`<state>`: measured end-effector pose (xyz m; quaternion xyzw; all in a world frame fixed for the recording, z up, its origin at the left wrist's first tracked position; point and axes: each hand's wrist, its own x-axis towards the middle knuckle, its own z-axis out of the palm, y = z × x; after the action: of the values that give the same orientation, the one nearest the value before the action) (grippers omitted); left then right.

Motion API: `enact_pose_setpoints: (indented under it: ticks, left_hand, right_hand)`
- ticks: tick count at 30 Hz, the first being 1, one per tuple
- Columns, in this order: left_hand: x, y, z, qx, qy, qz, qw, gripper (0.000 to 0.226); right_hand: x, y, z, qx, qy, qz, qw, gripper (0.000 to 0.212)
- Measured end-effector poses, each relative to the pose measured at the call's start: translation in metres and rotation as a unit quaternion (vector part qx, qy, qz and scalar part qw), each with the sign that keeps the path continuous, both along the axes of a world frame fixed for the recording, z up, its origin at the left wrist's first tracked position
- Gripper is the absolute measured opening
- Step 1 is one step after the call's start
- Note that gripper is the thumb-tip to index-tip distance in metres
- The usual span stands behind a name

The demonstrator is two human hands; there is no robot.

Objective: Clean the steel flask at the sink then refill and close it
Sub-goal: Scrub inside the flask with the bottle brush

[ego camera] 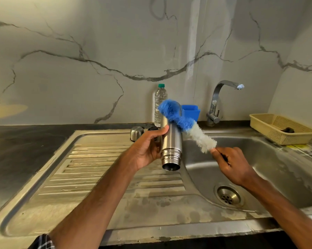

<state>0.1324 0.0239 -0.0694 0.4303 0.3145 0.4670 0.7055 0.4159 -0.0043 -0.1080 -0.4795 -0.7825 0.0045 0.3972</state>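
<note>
Fig.: flask (171,142) plain silver steel; brush (186,124) blue bristles at tip, white nr handle. Wall (79,87) pale grey marble w/ dark veins. Bottle (159,105) clear, green cap; tub (190,112) blue; basket (281,128) beige lattice. Sink (277,168) grey steel; drainboard (101,168) ribbed, brown stains. Counter (25,150) black. Sleeve (43,241) dark check, white lines

The left hand (148,150) grips the steel flask (171,146), mouth toward the camera, over the sink (259,159); the right hand (230,164) pinches a brush (185,124) lying across the flask's side; a cap (136,133) stands behind.
</note>
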Motion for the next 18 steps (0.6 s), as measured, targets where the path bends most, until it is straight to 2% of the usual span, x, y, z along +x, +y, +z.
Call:
enact_pose_setpoints:
  ticks: [2, 4, 7, 11, 15, 17, 18]
  left_hand:
    - [-0.005, 0.002, 0.003, 0.006, 0.008, 0.026, 1.0, 0.072]
    - [-0.01, 0.003, 0.003, 0.007, 0.007, 0.044, 0.999, 0.075]
    - [-0.017, 0.003, 0.002, 0.004, -0.004, 0.064, 0.998, 0.056]
    - [-0.024, 0.007, 0.005, 0.001, -0.009, 0.086, 0.996, 0.054]
    - [-0.028, 0.007, 0.004, -0.019, -0.046, 0.082, 0.995, 0.034]
    - [-0.03, 0.008, 0.004, -0.019, -0.056, 0.085, 0.995, 0.027]
    - [-0.031, 0.009, 0.004, -0.011, -0.058, 0.086, 0.995, 0.03]
  right_hand:
    - [0.001, 0.001, 0.0, 0.0, 0.002, -0.002, 1.0, 0.043]
    - [-0.003, -0.001, -0.003, -0.01, 0.002, 0.02, 1.0, 0.045]
    - [-0.011, -0.004, -0.008, -0.002, -0.023, 0.086, 0.996, 0.049]
    - [-0.011, -0.002, -0.004, -0.006, -0.005, 0.057, 0.998, 0.053]
    - [-0.013, -0.003, -0.009, -0.01, -0.04, 0.114, 0.993, 0.049]
    - [-0.012, 0.0, -0.007, -0.013, -0.03, 0.091, 0.995, 0.055]
    - [-0.011, 0.001, -0.007, -0.014, -0.016, 0.072, 0.997, 0.062]
